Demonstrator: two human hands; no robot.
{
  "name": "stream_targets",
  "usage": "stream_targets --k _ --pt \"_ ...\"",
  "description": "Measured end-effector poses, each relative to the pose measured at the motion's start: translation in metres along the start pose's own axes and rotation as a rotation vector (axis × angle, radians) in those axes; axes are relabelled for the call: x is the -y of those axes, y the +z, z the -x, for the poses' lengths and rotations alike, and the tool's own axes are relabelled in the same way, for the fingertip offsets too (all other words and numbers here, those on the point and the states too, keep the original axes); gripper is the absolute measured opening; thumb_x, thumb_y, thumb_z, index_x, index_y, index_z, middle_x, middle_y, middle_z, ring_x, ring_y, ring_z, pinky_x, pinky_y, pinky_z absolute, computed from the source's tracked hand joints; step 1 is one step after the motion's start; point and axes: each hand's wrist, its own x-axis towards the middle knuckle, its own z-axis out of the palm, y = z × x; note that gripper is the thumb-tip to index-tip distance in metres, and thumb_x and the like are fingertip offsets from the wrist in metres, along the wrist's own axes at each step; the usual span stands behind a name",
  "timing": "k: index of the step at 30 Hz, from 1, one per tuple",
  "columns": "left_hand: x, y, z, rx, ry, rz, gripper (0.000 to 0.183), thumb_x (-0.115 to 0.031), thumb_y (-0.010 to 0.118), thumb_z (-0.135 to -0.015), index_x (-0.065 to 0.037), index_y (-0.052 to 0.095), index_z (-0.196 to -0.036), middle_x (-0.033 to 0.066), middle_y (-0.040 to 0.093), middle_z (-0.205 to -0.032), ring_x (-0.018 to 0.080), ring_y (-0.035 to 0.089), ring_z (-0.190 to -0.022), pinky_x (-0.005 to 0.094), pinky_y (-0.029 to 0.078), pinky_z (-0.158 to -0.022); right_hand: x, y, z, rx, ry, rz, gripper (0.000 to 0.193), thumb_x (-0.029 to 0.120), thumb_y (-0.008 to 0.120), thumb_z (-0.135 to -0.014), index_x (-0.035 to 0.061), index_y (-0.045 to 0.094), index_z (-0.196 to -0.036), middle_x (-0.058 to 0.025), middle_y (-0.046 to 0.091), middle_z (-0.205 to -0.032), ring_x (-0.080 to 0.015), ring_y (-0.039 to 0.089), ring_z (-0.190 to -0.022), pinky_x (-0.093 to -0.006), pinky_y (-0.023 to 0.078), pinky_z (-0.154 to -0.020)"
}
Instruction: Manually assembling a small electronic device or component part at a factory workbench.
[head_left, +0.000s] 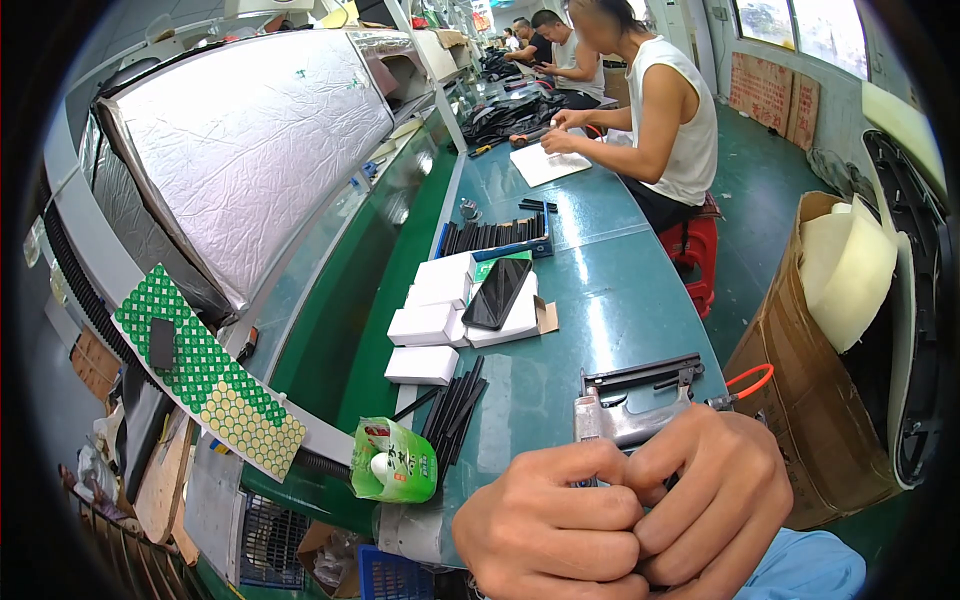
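My left hand (550, 520) and my right hand (715, 495) meet knuckle to knuckle above the near edge of the bench. Both are closed, fingers curled inward. A sliver of something small shows between the thumbs, but my fingers hide most of it. Just beyond my hands lies a pneumatic staple gun (630, 420), with an orange air hose (752, 378) at its right end. Left of it, a loose bundle of black strips (457, 408) rests on the bench beside a green plastic packet (400, 465) cut open at the top.
White boxes (425, 326) are stacked mid-bench, a black smartphone (500, 292) lying over them. Behind stands a blue tray (543, 246) of black strips. A co-worker (660, 120) sits farther along over a white sheet (548, 166). A large cardboard box (815, 410) flanks the bench at right.
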Motion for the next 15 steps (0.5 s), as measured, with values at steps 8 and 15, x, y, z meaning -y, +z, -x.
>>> stream_targets --k 8,15 --pt "0.0011 0.0003 -0.0015 0.005 0.002 0.011 0.014 -0.003 0.069 -0.082 -0.006 0.063 -0.071 -0.0022 0.044 -0.060 0.0105 0.038 -0.050 0.0297 0.030 -0.049 -0.0009 0.0004 -0.0002 -0.007 -0.008 0.001 0.017 -0.003 0.072 -0.078 0.0059 0.064 -0.066 0.0018 0.045 -0.056 -0.0082 0.038 -0.043 -0.0295 0.021 -0.045" --pt "0.0007 0.0005 -0.0007 0.002 -0.001 0.010 0.014 -0.003 0.069 -0.082 -0.006 0.062 -0.071 -0.0023 0.044 -0.060 0.0106 0.038 -0.050 0.0298 0.031 -0.049 -0.0008 -0.0002 -0.0008 0.000 -0.014 0.001 0.018 -0.003 0.072 -0.079 0.0060 0.064 -0.066 0.0018 0.045 -0.056 -0.0083 0.037 -0.043 -0.0297 0.021 -0.045"
